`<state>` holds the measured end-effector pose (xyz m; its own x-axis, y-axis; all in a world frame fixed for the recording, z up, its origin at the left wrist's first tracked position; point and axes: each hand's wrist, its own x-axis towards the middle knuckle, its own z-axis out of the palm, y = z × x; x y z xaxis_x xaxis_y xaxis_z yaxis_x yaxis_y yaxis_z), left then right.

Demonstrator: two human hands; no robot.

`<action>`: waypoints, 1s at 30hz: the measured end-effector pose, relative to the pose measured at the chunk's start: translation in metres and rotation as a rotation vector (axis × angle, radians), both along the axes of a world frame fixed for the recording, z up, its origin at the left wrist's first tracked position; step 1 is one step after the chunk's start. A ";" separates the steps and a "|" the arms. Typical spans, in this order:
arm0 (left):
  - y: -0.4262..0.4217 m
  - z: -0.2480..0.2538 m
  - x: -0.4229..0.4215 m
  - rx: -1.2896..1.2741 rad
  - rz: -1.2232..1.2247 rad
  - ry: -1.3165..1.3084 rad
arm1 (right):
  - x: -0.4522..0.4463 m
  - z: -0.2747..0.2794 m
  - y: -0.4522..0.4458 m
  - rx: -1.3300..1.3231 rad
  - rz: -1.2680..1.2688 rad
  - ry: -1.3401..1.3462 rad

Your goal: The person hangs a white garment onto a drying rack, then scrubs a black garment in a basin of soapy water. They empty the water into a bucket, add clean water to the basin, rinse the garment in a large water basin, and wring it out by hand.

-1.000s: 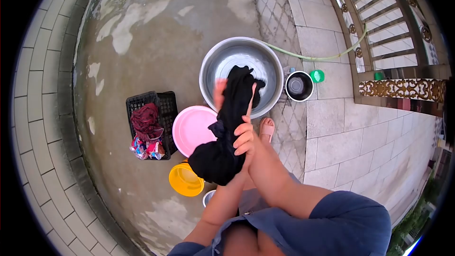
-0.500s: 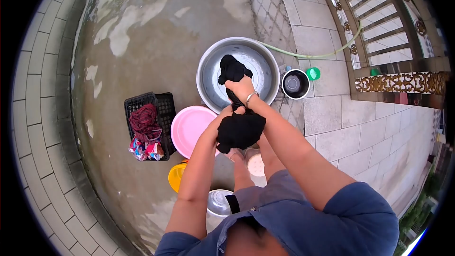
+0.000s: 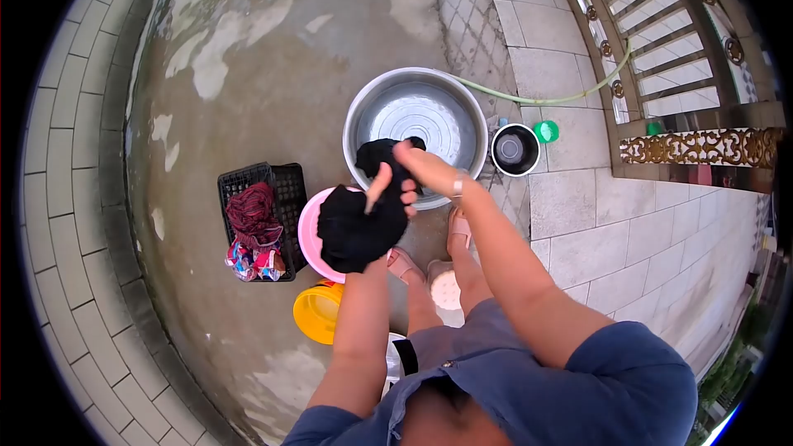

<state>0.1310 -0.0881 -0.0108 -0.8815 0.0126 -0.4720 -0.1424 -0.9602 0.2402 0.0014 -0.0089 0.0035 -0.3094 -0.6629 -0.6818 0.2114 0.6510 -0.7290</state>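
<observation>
A bunched black cloth garment (image 3: 359,235) hangs between my two hands, over the pink basin and the near rim of the large metal basin (image 3: 351,128). My left hand (image 3: 382,190) is wrapped round the garment; its thumb and some fingertips show, while the palm is covered by black cloth. My right hand (image 3: 434,169), with a band at the wrist, grips the garment's far end at the metal basin's near side. Its thumb lies on top, and its other fingers are mostly hidden. Shallow water seems to lie in the metal basin.
Left of my feet stand a pink basin (image 3: 307,235), a yellow bucket (image 3: 312,318) and a black crate (image 3: 289,186) holding dark red cloth (image 3: 252,213) and patterned cloth (image 3: 254,260). Right are a black-lined pot (image 3: 515,149), a green cup (image 3: 546,131) and a hose (image 3: 562,101).
Both hands have moved with the black garment. Its main bulk has swung left over the pink basin, and its far end has come back towards the metal basin's near rim.
</observation>
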 end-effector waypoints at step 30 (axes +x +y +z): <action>0.048 0.027 0.000 -0.846 -0.087 -0.140 | 0.015 -0.015 0.012 -0.042 -0.102 0.556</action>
<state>0.1310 -0.0398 0.0163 -0.8265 -0.3276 -0.4578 -0.2893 -0.4504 0.8447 0.0161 0.0031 -0.0116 -0.6780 -0.6341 -0.3718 -0.1515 0.6155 -0.7734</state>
